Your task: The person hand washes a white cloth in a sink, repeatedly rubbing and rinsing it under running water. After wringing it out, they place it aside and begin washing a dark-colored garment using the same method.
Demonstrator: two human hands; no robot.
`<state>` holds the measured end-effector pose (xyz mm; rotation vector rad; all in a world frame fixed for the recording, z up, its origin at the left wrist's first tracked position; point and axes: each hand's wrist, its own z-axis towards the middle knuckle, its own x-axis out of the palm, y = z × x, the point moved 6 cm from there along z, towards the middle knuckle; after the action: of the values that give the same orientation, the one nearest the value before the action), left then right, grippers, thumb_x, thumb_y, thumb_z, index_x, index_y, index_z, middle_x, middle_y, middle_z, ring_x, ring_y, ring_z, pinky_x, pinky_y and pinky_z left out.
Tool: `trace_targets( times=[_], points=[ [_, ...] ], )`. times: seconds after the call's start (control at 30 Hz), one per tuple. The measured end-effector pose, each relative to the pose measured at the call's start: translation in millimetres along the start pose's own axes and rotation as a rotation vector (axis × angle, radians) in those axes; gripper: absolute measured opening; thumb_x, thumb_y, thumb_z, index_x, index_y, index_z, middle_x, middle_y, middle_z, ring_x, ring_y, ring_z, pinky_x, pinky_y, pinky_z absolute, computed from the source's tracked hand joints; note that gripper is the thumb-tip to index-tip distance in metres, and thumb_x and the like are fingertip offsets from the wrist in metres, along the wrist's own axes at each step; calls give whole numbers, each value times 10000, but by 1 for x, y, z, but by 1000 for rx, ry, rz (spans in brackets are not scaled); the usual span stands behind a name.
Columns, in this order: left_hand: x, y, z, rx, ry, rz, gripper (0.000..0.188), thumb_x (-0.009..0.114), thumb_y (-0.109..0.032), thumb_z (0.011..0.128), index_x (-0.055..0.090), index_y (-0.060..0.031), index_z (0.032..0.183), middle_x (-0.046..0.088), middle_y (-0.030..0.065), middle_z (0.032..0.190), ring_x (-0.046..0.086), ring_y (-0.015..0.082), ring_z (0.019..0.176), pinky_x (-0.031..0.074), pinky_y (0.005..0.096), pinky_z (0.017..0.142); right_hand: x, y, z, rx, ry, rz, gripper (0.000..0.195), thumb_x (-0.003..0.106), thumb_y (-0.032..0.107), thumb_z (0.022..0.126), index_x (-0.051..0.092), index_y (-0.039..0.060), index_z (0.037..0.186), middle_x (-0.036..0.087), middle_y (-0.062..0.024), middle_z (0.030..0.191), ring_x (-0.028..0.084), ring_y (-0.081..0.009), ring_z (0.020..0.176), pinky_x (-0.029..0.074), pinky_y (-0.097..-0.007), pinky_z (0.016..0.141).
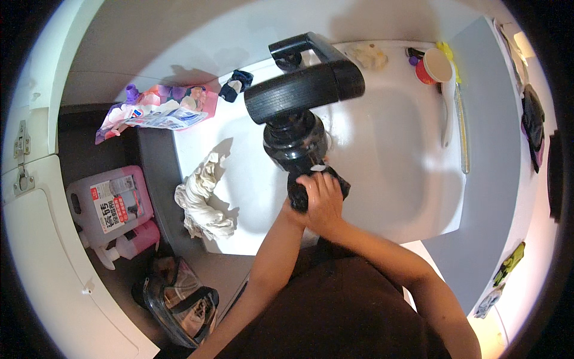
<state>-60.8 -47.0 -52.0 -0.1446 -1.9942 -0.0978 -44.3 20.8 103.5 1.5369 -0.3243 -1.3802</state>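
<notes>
A wet-looking black cloth (297, 194) is bunched beneath the black faucet (305, 92), over the white basin (394, 148). The fingers of my right hand (323, 201) are curled over it and press on it. My left hand (294, 213) is at the same cloth, but only its wrist side shows; the cloth and my right hand cover its fingers. A small white patch, perhaps foam, sits on the cloth by my right fingertips.
On the basin's left rim lies a twisted white cloth (202, 197). Behind it are a pink detergent pouch (168, 107) and dark balled fabric (235, 85). A paper cup (437, 66) stands back right. Pink jug (116, 197) and transparent bag (184, 300) sit left, near a cabinet door (67, 251).
</notes>
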Motion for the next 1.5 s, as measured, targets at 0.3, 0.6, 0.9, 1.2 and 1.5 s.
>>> trace_targets(
  times=[0.3, 0.6, 0.9, 1.2, 1.5],
  points=[
    [-2, 22, -7, 120, -528, 225, 420, 353, -385, 982, 492, -117, 1275, 549, 91, 1268, 536, 253, 1159, 436, 437, 990, -8, -112, 49, 741, -248, -5, 315, 658, 320, 785, 612, 40, 922, 651, -192, 744, 645, -378, 751, 492, -444, 653],
    [5, 11, 4, 93, -317, 50, 243, 542, -287, 932, 565, -106, 1092, 620, 55, 999, 613, 201, 926, 519, 375, 821, 7, -61, 35, 416, -195, 49, 286, 707, 277, 719, 634, 26, 836, 631, -192, 694, 637, -390, 704, 498, -445, 636],
    [-4, 2, -5, 12, 247, 87, 249, 412, -270, 986, 539, -97, 1111, 573, 38, 1036, 556, 167, 977, 459, 321, 876, 4, -39, 25, 420, -252, 103, 311, 702, 284, 716, 603, 46, 889, 653, -171, 733, 643, -377, 697, 501, -440, 637],
    [22, 1, -33, 342, -591, 375, 380, 460, -368, 955, 531, -101, 1216, 599, 47, 1163, 557, 202, 1098, 419, 377, 978, 0, -149, 50, 876, -242, -217, 421, 625, 444, 796, 594, 54, 953, 658, -216, 818, 632, -410, 795, 485, -503, 712],
    [-42, 18, -67, -38, -1002, 196, 967, 598, -550, 826, 135, 38, 1438, 372, 179, 1374, 329, 305, 1306, 219, 461, 1112, 11, -178, 60, 638, -246, -691, 656, 674, 464, 791, 437, 94, 1278, 445, -203, 1277, 416, -355, 1194, 356, -575, 891]
  ],
)
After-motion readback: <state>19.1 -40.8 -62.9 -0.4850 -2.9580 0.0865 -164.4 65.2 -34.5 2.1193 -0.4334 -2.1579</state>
